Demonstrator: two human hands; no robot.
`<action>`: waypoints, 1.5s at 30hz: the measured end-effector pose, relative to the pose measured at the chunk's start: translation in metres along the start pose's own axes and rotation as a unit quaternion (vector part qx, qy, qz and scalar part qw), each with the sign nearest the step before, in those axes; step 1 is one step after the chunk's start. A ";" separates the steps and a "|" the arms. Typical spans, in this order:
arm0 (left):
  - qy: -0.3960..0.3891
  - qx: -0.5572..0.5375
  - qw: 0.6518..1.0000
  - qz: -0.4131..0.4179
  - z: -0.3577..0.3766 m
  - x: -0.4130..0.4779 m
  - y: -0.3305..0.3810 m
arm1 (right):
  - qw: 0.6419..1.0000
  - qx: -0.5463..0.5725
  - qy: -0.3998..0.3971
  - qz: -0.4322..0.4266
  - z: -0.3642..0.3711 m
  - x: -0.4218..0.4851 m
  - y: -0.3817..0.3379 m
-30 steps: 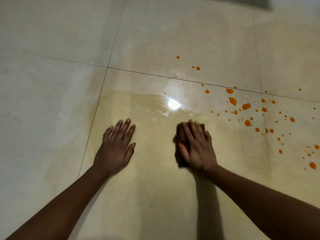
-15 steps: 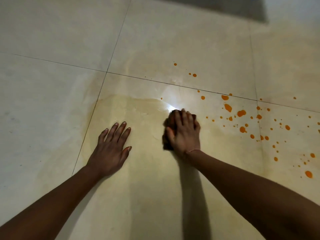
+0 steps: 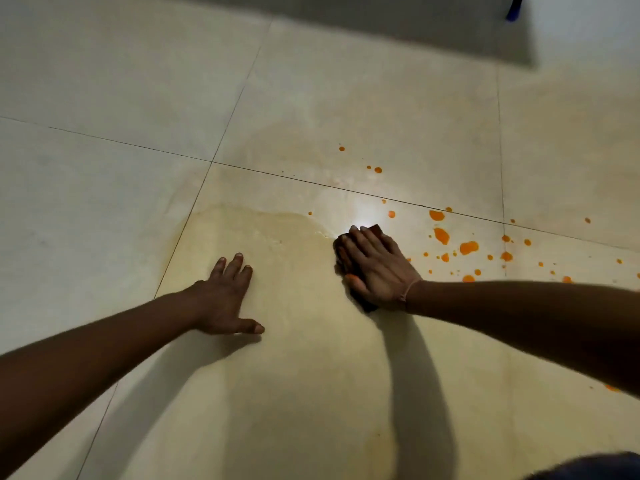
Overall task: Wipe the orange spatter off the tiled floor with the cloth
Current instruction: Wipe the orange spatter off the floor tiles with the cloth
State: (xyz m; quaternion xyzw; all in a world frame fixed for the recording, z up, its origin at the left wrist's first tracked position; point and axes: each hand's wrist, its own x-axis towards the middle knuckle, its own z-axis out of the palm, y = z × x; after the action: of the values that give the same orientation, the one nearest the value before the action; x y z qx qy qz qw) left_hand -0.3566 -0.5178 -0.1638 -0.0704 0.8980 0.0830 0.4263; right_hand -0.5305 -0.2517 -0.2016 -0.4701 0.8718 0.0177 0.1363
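Orange spatter [image 3: 468,247] dots the cream tiled floor [image 3: 346,98] to the right of centre, with more drops trailing towards the right edge. A small dark cloth [image 3: 375,230] lies flat on the tile, mostly hidden under my right hand [image 3: 375,268]. That hand presses down on the cloth with straight fingers, just left of the nearest drops. My left hand [image 3: 225,299] rests flat on the floor to the left, fingers spread, thumb out. A wet, yellowish smear [image 3: 263,230] spreads on the tile between and beyond both hands.
Dark grout lines [image 3: 277,173] cross the floor. A blue object [image 3: 514,8] stands at the top right edge by a shadowed strip. A lone orange drop [image 3: 611,388] lies near my right forearm. Dark fabric [image 3: 588,467] shows at the bottom right corner.
My right hand has pushed the cloth away from me and to the right, closer to the spatter. My left hand stayed planted, its thumb now spread outward. The view tilted up.
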 end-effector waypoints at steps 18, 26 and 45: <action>-0.014 0.042 0.994 -0.095 -0.054 -0.006 0.052 | 0.995 0.056 0.046 -0.064 0.018 -0.050 0.014; 0.060 0.107 0.992 -0.010 -0.112 0.028 0.068 | 0.995 0.071 -0.008 -0.063 0.009 -0.037 0.002; 0.351 0.001 0.935 0.049 -0.125 0.179 -0.040 | 0.944 0.081 0.116 0.298 -0.024 0.139 0.060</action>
State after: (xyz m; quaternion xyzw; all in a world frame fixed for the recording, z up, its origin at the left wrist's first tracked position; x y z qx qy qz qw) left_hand -0.5550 -0.5934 -0.2283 -0.0505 0.9928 0.0732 0.0799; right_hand -0.6578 -0.3350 -0.2200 -0.1752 0.9803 -0.0683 0.0605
